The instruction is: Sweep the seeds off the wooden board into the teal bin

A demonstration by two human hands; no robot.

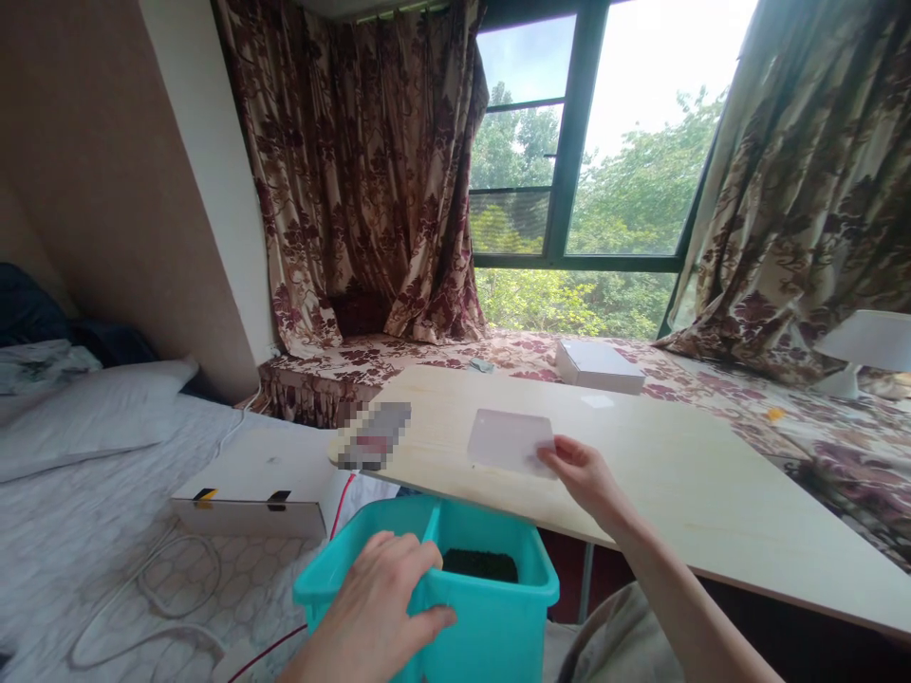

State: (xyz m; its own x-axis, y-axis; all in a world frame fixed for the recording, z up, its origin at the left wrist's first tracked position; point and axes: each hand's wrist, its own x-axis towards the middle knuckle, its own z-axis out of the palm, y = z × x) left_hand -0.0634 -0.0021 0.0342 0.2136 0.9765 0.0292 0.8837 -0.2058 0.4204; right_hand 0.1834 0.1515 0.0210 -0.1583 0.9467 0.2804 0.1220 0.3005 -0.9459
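Note:
My right hand (580, 470) pinches the right edge of a thin, translucent rectangular plastic sheet (502, 436), which lies on or just above the pale wooden table (655, 465). Below the table's near edge stands a turquoise two-compartment bin (491, 621). My left hand (388, 593) is closed over the middle of its front rim, by the divider, with the thumb toward the front wall. Something dark and rough-textured (480, 565) lies inside the right compartment. What the left compartment holds is mostly hidden by my hand.
A blurred-out flat object (377, 436) lies at the table's left end, with a red cable (343, 503) below. A small white piece (596, 401) lies farther back. One white box (602, 368) is on the window ledge, another (260, 479) on the bed. A lamp (864, 346) stands right.

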